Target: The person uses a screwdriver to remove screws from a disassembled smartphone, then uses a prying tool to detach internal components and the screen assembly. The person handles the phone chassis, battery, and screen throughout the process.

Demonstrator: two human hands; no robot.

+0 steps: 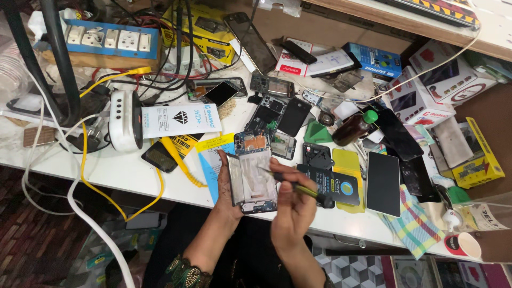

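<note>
Your left hand [226, 184] clasps an opened smartphone [253, 181] upright above the white workbench's [122, 173] front edge, fingers wrapped round its left side. Your right hand [290, 205] pinches a yellow-handled screwdriver [298, 188], its tip touching the phone's exposed interior, amid scattered phone parts.

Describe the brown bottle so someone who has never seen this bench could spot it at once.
Start at the white workbench, strewn with phone parts, and look right of the opened phone held in the hands. The brown bottle lies tilted beside a green triangular pick. It is the only glossy dark-brown container there, with a bright green cap.
</note>
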